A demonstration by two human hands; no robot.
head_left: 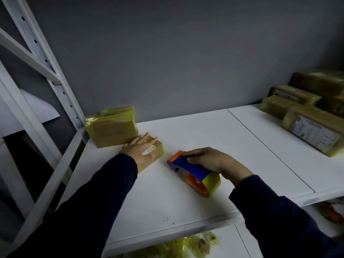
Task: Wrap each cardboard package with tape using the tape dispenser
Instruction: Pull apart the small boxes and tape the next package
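Note:
A small cardboard package (pixel 157 152) with a white label lies on the white shelf (pixel 186 138), and my left hand (pixel 139 148) rests flat on top of it with fingers spread. Behind it stands a larger taped cardboard package (pixel 111 130) against the wall. My right hand (pixel 214 162) grips a blue and orange tape dispenser (pixel 193 173) that holds a yellowish tape roll. The dispenser rests on the shelf to the right of the small package, apart from it.
Several taped packages (pixel 312 131) are stacked at the shelf's right end. White metal rack posts (pixel 42 56) rise at the left. Crumpled yellowish tape scraps (pixel 186 246) lie on the lower shelf. A seam (pixel 270 149) runs across the shelf board.

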